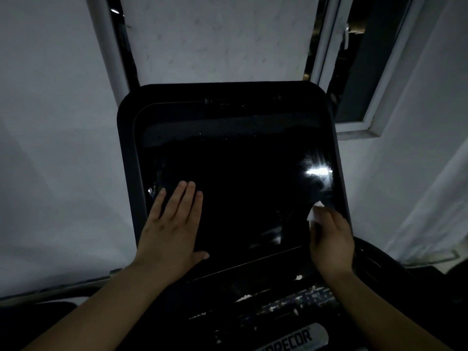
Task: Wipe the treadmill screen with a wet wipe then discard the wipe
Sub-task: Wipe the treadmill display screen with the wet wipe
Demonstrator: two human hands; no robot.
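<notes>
On the dark treadmill screen [235, 188] the left hand [172, 226] lies flat, its grip apart, fingers straight and together against the lower left glass; at the lower right edge the right hand [330, 239] has its grip curled round a white wet wipe [314, 212], pressing it to the screen; a light glare [316, 171] shows above it; white walls [55, 148] stand behind.

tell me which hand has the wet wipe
The right hand pinches the white wet wipe on the treadmill screen; the left hand lies flat, holding nothing.
</notes>
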